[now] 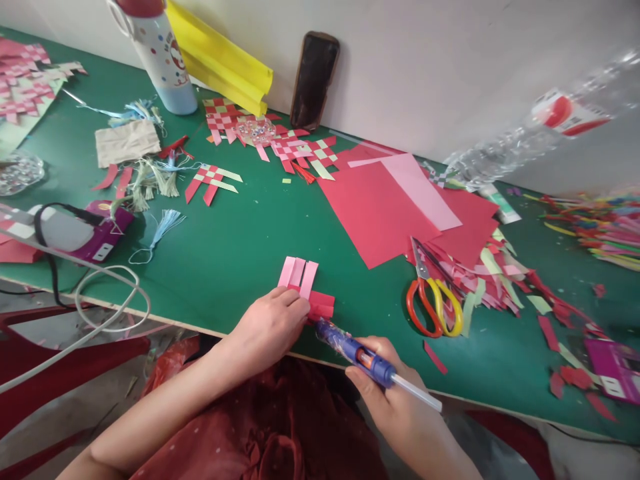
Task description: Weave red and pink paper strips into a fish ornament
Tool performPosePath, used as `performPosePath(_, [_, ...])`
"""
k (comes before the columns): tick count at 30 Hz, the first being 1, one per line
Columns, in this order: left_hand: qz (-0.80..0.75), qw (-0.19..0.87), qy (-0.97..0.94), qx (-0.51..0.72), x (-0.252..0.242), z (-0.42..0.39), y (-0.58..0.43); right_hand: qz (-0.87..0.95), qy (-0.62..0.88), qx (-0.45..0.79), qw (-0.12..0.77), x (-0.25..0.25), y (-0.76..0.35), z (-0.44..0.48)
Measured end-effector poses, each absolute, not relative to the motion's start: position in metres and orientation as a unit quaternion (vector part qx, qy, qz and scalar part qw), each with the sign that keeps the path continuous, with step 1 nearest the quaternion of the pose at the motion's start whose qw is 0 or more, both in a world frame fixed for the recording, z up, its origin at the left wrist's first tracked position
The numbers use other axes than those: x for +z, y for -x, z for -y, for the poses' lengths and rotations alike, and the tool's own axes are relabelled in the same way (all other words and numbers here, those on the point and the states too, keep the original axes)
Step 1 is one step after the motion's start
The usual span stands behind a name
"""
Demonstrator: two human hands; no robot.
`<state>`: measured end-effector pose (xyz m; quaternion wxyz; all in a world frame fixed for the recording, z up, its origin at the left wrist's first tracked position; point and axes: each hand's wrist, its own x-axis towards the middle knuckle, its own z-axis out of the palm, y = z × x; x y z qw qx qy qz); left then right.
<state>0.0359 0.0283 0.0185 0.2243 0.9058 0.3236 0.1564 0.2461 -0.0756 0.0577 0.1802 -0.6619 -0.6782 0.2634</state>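
My left hand (273,323) presses on a small weave of pink and red paper strips (321,305) near the table's front edge; its fingers are closed on the paper. Pink strip ends stick out beyond the fingers and red ends to the right. In my right hand (395,387) is a blue hot glue gun (357,351), a clear glue stick poking from its back end. The gun's nozzle points at the woven strips, close to my left fingertips. Whether the tip touches the paper is hidden.
Orange-and-yellow scissors (434,303) lie right of the weave, by red paper sheets (377,210) and scraps (475,280). Finished woven pieces (213,180), tassels (163,230), a phone (315,80), a flask (163,60) and a plastic bottle (525,133) stand or lie farther back. A white cable (113,320) loops at left.
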Motion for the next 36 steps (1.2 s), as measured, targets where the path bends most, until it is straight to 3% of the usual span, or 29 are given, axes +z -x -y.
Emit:
performPosePath(12, [-0.328, 0.222, -0.904, 0.159, 0.018, -0.028, -0.036, 0.711, 0.653, 0.161, 0.205, 0.047, -0.241, 0.078])
performPosePath(22, [-0.333, 0.233, -0.903, 0.137, 0.018, -0.028, -0.036, 0.668, 0.672, 0.249, 0.203, 0.056, -0.247, 0.084])
performPosePath(36, [-0.336, 0.223, -0.905, 0.135, 0.016, -0.027, -0.036, 0.668, 0.672, 0.254, 0.192, 0.053, -0.249, 0.084])
